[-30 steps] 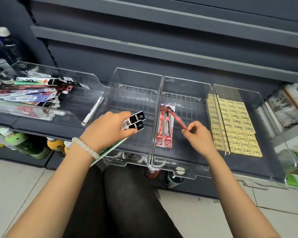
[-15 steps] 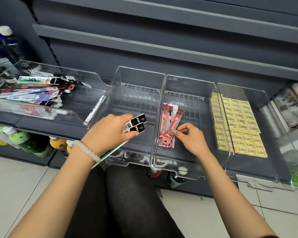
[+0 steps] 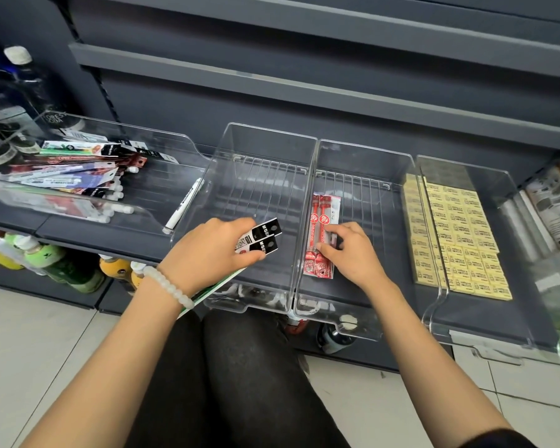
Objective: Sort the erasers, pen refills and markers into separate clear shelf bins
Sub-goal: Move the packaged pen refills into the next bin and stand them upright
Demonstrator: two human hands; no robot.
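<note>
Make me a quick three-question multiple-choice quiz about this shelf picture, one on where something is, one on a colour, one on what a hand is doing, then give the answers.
1. Where do the yellow erasers lie?
A. In the far-right clear bin
B. In the bin under the left hand
C. On the floor

2. What colour are the packs in the bin where the right hand is?
A. Blue
B. Red
C. Green

3. What is the left hand doing?
A. Hanging idle with nothing in it
B. Pressing flat on the shelf
C. Holding packs with black tops

Answers:
1. A, the erasers fill rows in the rightmost bin.
2. B, the pen refill packs under the right fingers are red.
3. C, the fingers curl round black-topped packs over the middle bin.
</note>
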